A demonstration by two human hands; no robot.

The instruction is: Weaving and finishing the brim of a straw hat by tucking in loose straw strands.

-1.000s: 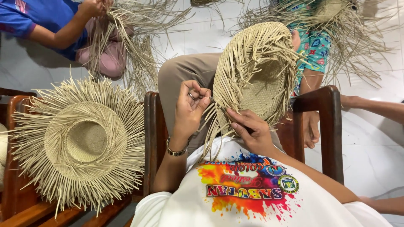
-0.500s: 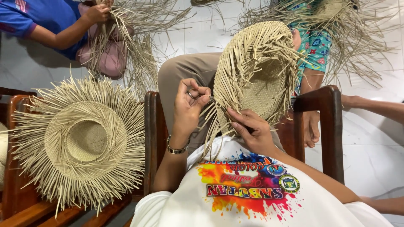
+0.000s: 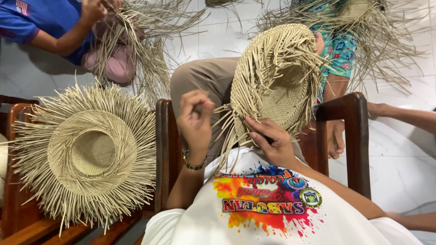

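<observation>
Seen from above, a person in a white shirt with a bright splash of colour on the chest sits in a dark wooden chair [image 3: 352, 131], weaving a half-made straw hat [image 3: 272, 81]. The hat rests on the lap at about twelve o'clock from the chest, its woven crown facing the camera and loose pale strands fanning out around the rim.

The left hand [image 3: 195, 120], at ten o'clock from the chest, is raised and closed in a pinch; its thumb and fingertips meet on a thin straw strand [image 3: 222, 111] running toward the hat. A bracelet [image 3: 194, 165] circles that wrist.

The right hand [image 3: 268, 140], at twelve o'clock, lies against the hat's lower rim with fingers loosely curled, pressing on the strands; whether it grips any cannot be told.

At nine o'clock, a second straw hat [image 3: 88, 152], round with a spiky unfinished fringe, sits on a neighbouring wooden seat [image 3: 27, 222].

At eleven o'clock, another person in a blue shirt [image 3: 41, 20] works a bundle of straw [image 3: 145, 41] on the white floor. At one o'clock, more loose straw [image 3: 381, 31] lies beside a co-worker's patterned sleeve [image 3: 338, 50].
</observation>
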